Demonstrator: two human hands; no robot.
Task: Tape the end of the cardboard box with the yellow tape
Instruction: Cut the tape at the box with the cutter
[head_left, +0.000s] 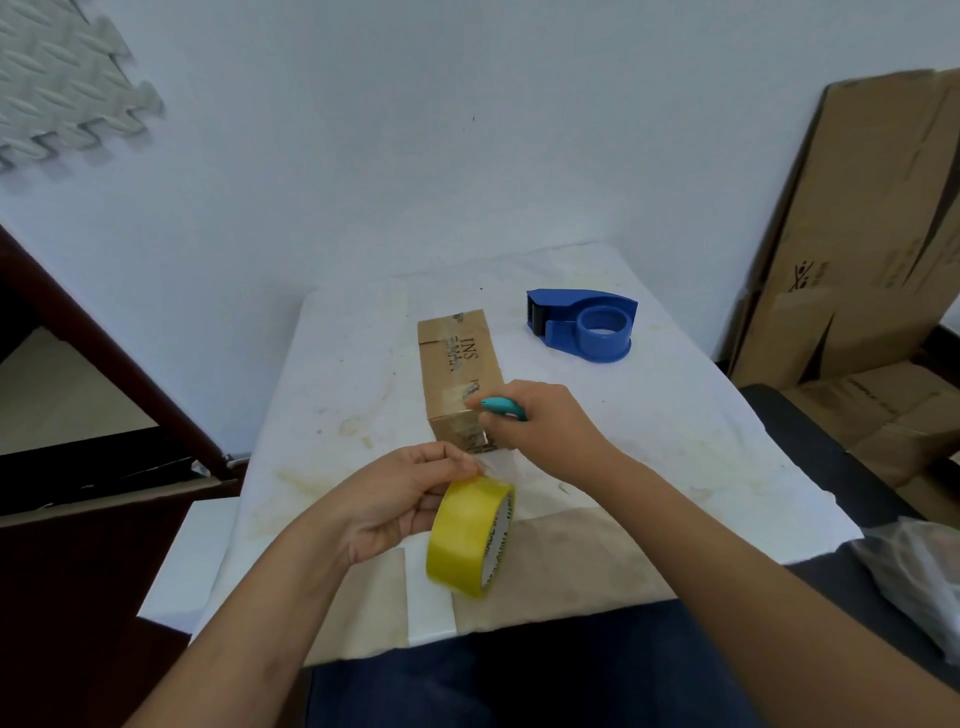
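Observation:
A small brown cardboard box (457, 364) lies lengthwise on the white-covered table (675, 415). Its near end carries clear, shiny tape. My left hand (405, 499) grips a roll of yellow tape (470, 535) just in front of the box, fingers at the top of the roll. A clear strip of tape (501, 462) stretches from the roll up to the box's near end. My right hand (540, 421) holds a small teal cutter (501, 407) against the box's near top edge, to the right of the strip.
A blue tape dispenser (587, 322) sits at the back right of the table. Flattened cardboard boxes (857, 249) lean against the wall on the right. A dark wooden frame (119, 374) stands to the left. A plastic bag (914, 577) lies at the right edge.

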